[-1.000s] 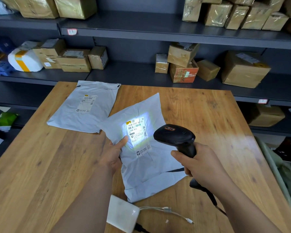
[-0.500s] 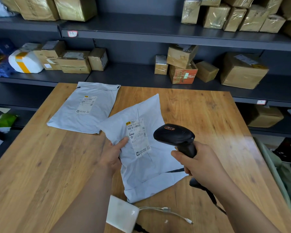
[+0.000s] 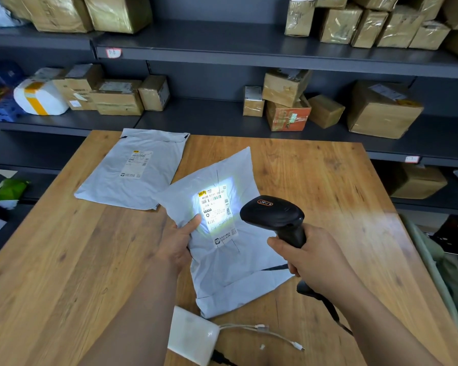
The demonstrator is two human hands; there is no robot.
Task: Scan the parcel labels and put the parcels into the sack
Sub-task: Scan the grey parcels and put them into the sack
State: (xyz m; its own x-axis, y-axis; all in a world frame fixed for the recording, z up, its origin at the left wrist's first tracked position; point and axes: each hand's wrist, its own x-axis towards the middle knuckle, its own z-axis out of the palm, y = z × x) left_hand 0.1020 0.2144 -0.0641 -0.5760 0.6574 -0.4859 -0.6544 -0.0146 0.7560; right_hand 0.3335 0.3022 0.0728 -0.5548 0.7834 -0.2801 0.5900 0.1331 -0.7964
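Note:
My left hand (image 3: 179, 243) grips the left edge of a grey poly-bag parcel (image 3: 233, 270), thumb on top beside its label (image 3: 216, 212), and holds it tilted above the wooden table (image 3: 64, 260). My right hand (image 3: 311, 260) grips the handle of a black barcode scanner (image 3: 274, 216) just right of the label. The scanner's white light falls on the label. A second grey parcel (image 3: 135, 170) lies flat at the table's far left, label up. At the right edge of the table, a green-grey sack (image 3: 439, 273) is partly in view.
A white power bank (image 3: 193, 336) with white cables (image 3: 270, 332) lies at the table's near edge. The scanner's black cable (image 3: 331, 310) runs down to the right. Dark shelves (image 3: 222, 120) behind the table hold several taped cardboard boxes.
The scanner light was on a second ago, off half a second ago, and is on again now. Hands and parcel have hardly moved.

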